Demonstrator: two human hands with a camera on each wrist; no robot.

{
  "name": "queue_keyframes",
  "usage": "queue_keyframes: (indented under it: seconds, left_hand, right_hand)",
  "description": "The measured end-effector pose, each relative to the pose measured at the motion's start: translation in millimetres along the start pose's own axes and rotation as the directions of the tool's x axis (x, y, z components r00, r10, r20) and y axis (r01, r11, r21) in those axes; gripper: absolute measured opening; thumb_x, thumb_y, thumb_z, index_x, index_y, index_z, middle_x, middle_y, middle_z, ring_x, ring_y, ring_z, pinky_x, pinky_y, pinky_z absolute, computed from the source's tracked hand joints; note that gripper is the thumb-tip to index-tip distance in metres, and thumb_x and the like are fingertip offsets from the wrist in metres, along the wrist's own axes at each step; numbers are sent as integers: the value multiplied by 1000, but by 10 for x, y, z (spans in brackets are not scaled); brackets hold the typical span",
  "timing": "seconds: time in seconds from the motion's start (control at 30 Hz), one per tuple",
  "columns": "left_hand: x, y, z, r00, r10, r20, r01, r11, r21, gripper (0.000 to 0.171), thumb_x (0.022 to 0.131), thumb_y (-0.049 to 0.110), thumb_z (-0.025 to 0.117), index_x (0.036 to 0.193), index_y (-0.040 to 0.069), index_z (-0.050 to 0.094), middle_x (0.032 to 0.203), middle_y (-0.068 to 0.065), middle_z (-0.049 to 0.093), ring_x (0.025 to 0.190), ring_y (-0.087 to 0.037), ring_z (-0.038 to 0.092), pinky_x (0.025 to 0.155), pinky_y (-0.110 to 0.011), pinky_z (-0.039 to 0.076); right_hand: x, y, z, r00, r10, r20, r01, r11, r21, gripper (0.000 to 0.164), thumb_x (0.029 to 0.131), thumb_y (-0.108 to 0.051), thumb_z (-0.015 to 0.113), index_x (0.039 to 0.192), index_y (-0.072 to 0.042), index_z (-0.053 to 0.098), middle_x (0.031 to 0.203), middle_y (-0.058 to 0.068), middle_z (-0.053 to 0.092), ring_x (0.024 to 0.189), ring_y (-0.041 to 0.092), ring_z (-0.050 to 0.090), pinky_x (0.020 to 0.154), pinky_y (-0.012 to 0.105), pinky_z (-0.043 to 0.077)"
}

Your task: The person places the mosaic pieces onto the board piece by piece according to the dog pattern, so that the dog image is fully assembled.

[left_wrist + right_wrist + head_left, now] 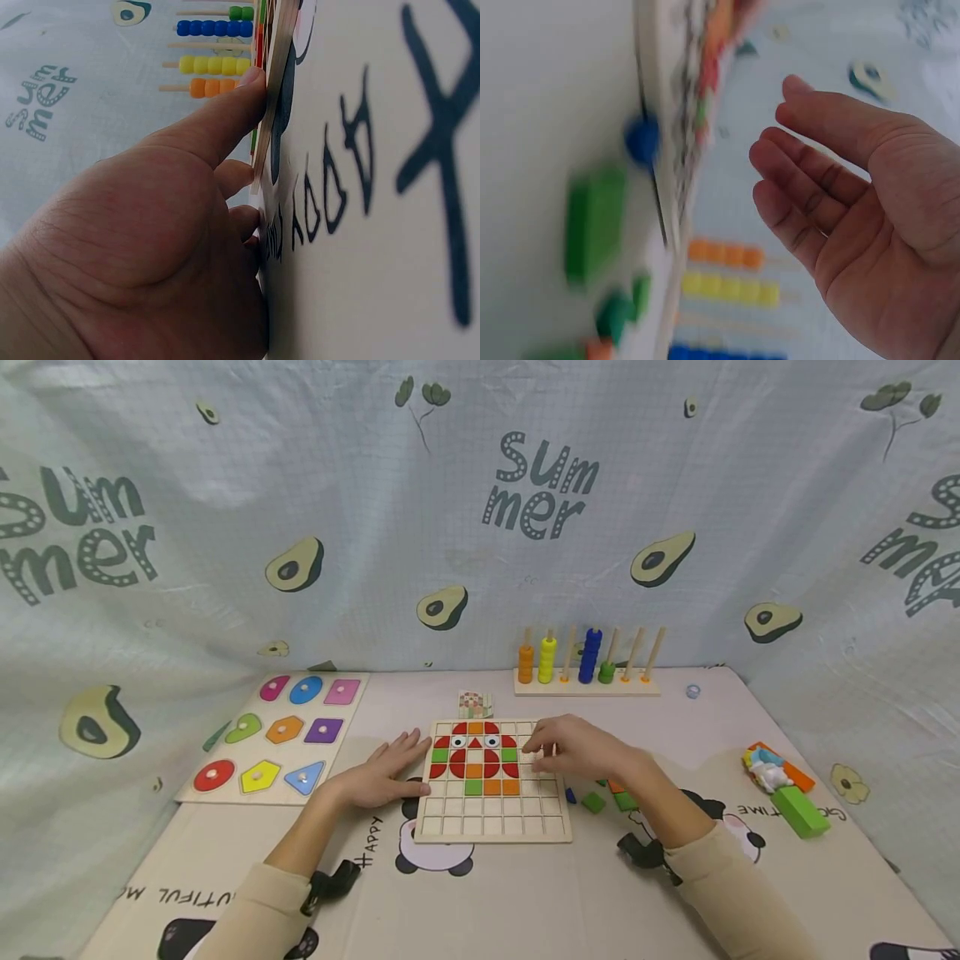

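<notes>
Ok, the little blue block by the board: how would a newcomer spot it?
Find the grid board on the table. Off its right edge lie some loose blocks. The blue block is closest to the board, its colour setting it apart from the green and orange ones.

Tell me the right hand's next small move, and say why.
Probably lower the right hand to the loose green block near the blue piece and pick it up: the hand seems to hold nothing, the grid board has bare squares, and the left hand touches its edge.
</notes>
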State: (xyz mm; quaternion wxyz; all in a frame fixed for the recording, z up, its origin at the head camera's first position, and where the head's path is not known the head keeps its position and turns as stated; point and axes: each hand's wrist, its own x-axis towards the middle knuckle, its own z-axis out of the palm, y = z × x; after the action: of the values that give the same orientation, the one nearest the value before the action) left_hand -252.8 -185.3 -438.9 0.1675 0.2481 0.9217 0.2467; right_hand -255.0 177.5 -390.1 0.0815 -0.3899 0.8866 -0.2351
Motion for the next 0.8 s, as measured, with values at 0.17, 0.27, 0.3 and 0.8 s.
queue_keyframes:
  seconds: [0.17, 0.27, 0.3, 0.8]
  left_hand:
    - [0, -1, -3, 1000, -3, 5, 3, 1000, 0, 86, 88, 56, 59, 155, 21, 18, 162, -7, 4, 148, -30, -5, 117, -54, -2]
    - [2, -6, -1, 1000, -5, 4, 5, 1000, 2, 87, 88, 57, 59, 155, 21, 18, 162, -6, 4, 148, -29, -5, 117, -53, -1]
    - [3, -8, 1, 1000, -4, 2, 4, 1000, 4, 87, 88, 57, 59, 155, 21, 18, 162, -7, 4, 148, -30, -4, 117, -53, -1]
    - [16, -22, 16, 1000, 4, -6, -4, 1000, 17, 87, 88, 57, 59, 155, 21, 18, 162, -7, 5, 148, -30, -4, 117, -54, -1]
  right_hand:
    - [-282, 294, -267, 992, 101, -69, -97, 993, 59, 26, 86, -18, 73, 112, -23, 71, 107, -1, 67, 87, 8, 61, 75, 27, 54]
    - [-420, 470, -368, 989, 144, -42, -139, 986, 93, 27, 84, -15, 75, 110, -20, 72, 105, 0, 69, 87, 11, 61, 75, 29, 54]
    - [-455, 518, -388, 988, 154, -20, -151, 982, 111, 26, 83, -13, 75, 109, -18, 73, 104, 2, 69, 86, 12, 61, 75, 30, 54]
    - [-493, 790, -169, 964, 182, 192, -226, 945, 238, 18, 76, -3, 78, 91, -13, 74, 83, 3, 68, 72, 17, 57, 65, 29, 53]
